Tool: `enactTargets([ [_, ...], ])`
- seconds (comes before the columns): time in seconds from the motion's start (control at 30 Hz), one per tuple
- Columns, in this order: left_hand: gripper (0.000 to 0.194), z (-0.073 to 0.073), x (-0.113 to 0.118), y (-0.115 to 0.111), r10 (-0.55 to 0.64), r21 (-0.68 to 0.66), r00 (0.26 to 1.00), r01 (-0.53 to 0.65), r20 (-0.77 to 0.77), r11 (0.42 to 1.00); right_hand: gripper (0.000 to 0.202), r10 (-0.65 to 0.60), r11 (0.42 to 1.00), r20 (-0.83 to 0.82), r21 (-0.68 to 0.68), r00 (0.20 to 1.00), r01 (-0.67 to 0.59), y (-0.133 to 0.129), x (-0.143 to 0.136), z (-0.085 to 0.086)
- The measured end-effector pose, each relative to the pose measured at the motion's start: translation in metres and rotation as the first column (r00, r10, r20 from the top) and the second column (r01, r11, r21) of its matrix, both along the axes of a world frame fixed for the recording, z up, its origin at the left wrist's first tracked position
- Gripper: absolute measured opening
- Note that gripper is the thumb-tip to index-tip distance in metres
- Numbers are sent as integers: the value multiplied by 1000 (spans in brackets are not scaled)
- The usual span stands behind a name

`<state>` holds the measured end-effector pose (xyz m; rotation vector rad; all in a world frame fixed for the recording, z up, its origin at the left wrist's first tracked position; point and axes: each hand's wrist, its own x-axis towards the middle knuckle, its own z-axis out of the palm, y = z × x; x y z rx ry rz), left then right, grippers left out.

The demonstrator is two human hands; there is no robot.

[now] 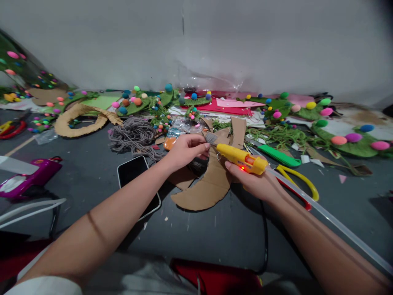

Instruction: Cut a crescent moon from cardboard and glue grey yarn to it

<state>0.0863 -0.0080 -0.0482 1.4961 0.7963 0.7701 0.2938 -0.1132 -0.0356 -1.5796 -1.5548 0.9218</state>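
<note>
My right hand (pixel 256 182) is wrapped around a yellow hot glue gun (pixel 235 155) with a small red light lit; a long clear glue stick (pixel 322 217) sticks out of its back. The gun's nozzle points left, close to my left hand (pixel 192 149). There my fingers are pinched at some grey yarn (pixel 210 138) on the upper part of a curved, crescent-shaped cardboard piece (pixel 205 190). Part of that cardboard is hidden behind my fingers and the gun. A dark bundle (pixel 198 166) lies below my left fingers, too shaded to name.
A phone (pixel 132 170) lies partly under my left forearm. Grey yarn lies heaped beyond it, near a tan wrapped ring (pixel 81 121). At left rests a purple glue gun (pixel 29 178). Scissors (pixel 299 180) and a green-handled cutter (pixel 279 155) sit at right. Pom-pom-decorated green pieces (pixel 346 139) line the wall.
</note>
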Motion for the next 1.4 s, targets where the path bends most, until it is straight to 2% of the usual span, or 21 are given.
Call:
enactTargets([
  [0.23,22,-1,0,0,-6,-3,1000,6,19,1000,24,-3,1000,-47,-13,999,2,0,-2,0],
  [0.43,22,0,0,0,-14,-21,999,15,39,1000,26,-4,1000,-1,8,1000,4,0,-1,5],
  [0.67,19,1,0,0,-10,-9,1000,10,18,1000,28,-83,997,11,-11,997,83,2,2,1],
  [0.87,20,0,0,0,-15,-14,1000,15,26,1000,26,-22,999,0,32,1000,22,2,1,-5],
  [1.17,25,-1,0,0,-18,-10,999,19,33,1000,22,3,1000,-14,25,1000,-3,1,-2,-1],
  [1.4,20,0,0,0,-19,-10,999,19,32,1000,23,16,999,-15,41,1000,-15,1,0,-4],
])
